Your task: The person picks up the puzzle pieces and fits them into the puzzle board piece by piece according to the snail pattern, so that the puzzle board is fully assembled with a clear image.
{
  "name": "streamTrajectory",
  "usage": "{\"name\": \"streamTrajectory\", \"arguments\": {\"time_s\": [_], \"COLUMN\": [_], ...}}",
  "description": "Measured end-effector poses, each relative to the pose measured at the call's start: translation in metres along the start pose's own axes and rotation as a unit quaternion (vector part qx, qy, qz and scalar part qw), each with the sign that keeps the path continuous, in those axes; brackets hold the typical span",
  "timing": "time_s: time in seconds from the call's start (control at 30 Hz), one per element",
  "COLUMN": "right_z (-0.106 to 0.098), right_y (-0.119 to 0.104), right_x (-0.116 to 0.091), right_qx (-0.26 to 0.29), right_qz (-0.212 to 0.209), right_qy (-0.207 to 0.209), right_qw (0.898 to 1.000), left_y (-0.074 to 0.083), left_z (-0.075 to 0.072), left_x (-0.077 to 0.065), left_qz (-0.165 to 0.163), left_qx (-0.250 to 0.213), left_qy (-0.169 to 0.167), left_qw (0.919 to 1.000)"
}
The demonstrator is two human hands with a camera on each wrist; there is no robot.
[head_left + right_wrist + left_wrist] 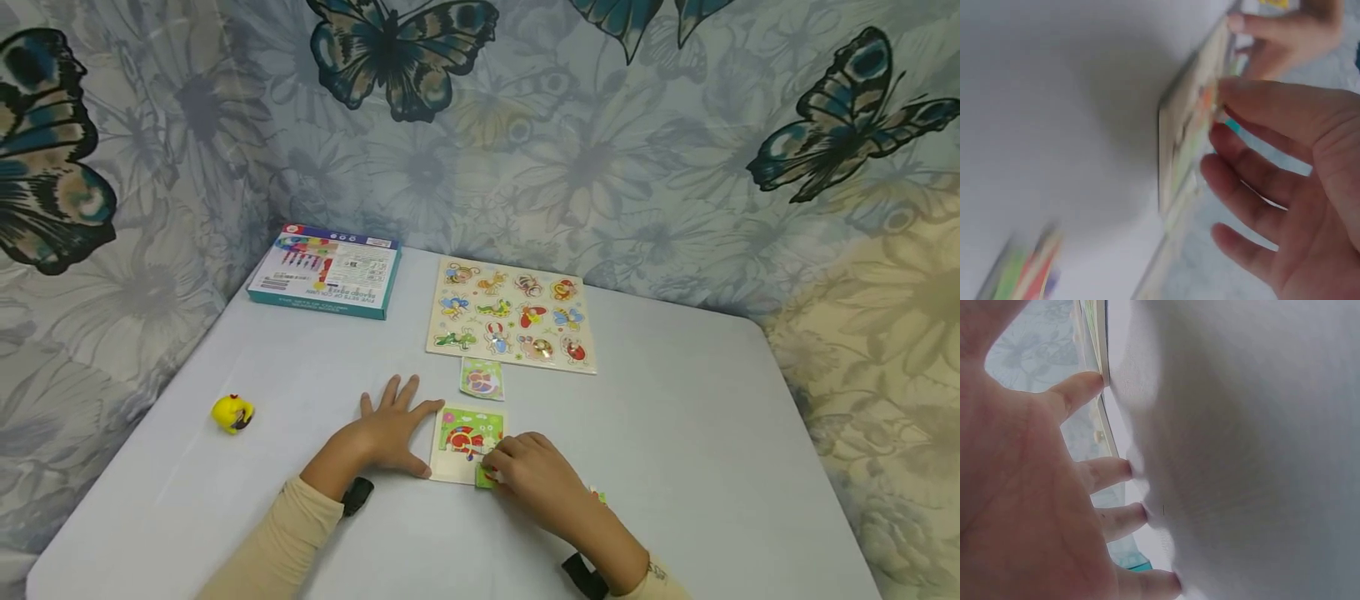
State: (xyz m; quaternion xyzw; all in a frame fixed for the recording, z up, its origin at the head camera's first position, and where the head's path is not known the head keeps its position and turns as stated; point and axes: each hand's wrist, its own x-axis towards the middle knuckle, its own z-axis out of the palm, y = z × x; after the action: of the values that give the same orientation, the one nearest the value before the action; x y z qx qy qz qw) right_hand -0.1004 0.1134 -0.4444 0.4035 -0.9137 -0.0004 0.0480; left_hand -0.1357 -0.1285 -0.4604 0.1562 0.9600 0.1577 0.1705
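A small square wooden puzzle board (452, 469) lies on the table, its upper part filled with a green and red picture. My left hand (386, 435) rests beside its left edge with fingers spread; the thumb and index fingertips touch the board. In the left wrist view the fingertips (1119, 469) press on the tabletop. My right hand (536, 477) pinches a green puzzle piece (483, 477) at the board's lower right corner. The right wrist view is blurred there, and the fingers partly hide the piece. Another loose piece (597, 496) lies behind the right forearm.
Above the board lies a small picture card (482, 379), against a larger insect peg puzzle (512, 315). A flat boxed set (325, 271) is at the back left. A yellow toy (232, 413) sits at the left of the white table (697, 433).
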Motion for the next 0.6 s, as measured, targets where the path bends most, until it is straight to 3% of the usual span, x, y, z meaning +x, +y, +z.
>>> {"name": "streamTrajectory", "arguments": {"time_s": [0.27, 0.6], "right_z": [0.009, 0.021], "right_y": [-0.012, -0.015], "right_x": [0.033, 0.043], "right_qx": [0.011, 0.021], "right_qz": [-0.016, -0.024], "right_qy": [0.022, 0.032], "right_qw": [1.000, 0.999], "left_y": [-0.001, -0.005], "left_z": [0.000, 0.002], "left_x": [0.001, 0.002], "left_qz": [0.006, 0.005], "left_qx": [0.002, 0.011], "left_qy": [-0.004, -0.005], "left_qw": [1.0000, 0.9999]}}
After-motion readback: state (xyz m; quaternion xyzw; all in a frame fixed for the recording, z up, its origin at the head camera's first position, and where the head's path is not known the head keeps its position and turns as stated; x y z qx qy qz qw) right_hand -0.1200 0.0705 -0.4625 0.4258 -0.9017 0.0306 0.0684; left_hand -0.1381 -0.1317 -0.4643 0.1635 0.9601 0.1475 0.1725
